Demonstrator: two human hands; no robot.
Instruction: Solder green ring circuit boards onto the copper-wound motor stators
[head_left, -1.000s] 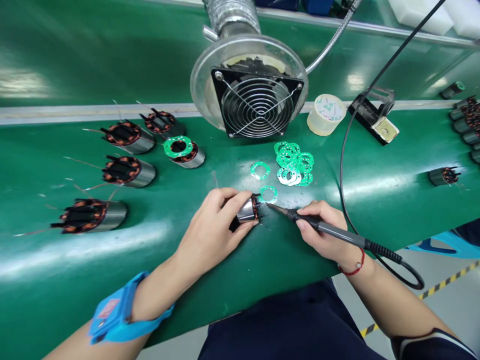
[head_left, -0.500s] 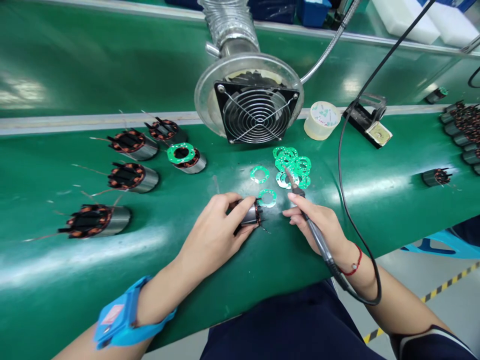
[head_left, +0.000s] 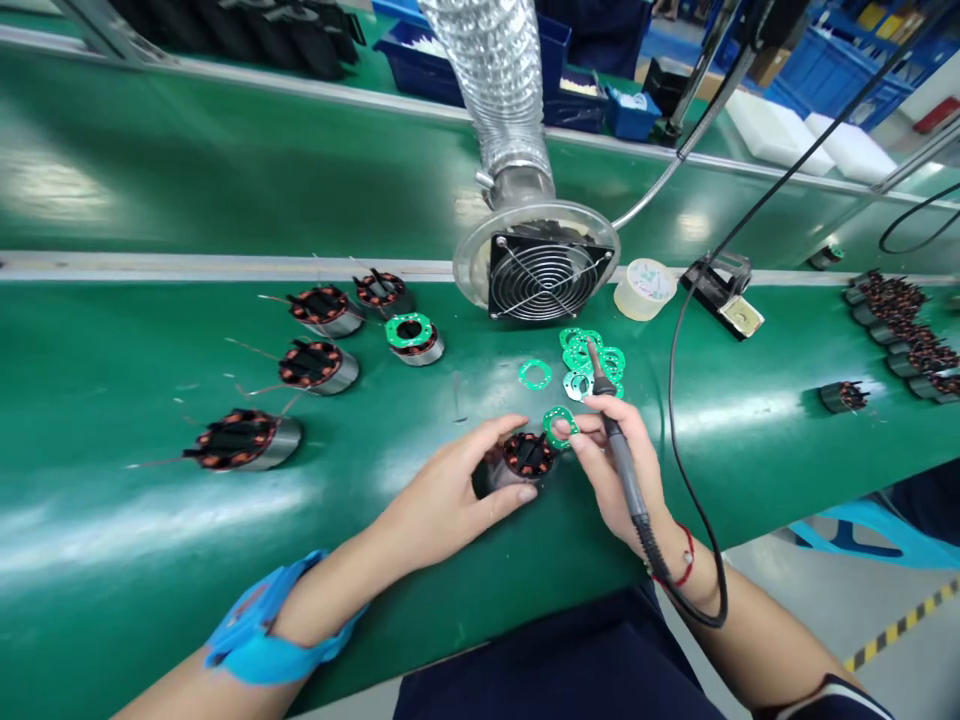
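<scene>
My left hand (head_left: 457,485) is wrapped loosely round a motor stator (head_left: 528,456), thumb on the near side and fingers on the far side. Its copper windings and black top face up, tilted towards me. In my right hand (head_left: 626,465) is a soldering iron (head_left: 621,455), tip pointing away over a pile of boards. The same hand pinches a green ring-shaped circuit board (head_left: 559,425) in its fingertips, just beside the stator's top. Beyond lie a single ring board (head_left: 535,375) and the pile of green ring boards (head_left: 589,352).
Several stators (head_left: 319,366) stand at left, one topped with a green board (head_left: 409,331). A fume extractor fan (head_left: 547,280) hangs behind the boards. A tape roll (head_left: 645,290) and soldering iron stand (head_left: 724,295) are behind right; more stators (head_left: 900,330) stand far right. The iron's cable (head_left: 670,400) loops beside my right arm.
My right hand has picked up the nearer green ring board and brought it to the stator. The stator has turned from lying sideways to top up. The view has shifted.
</scene>
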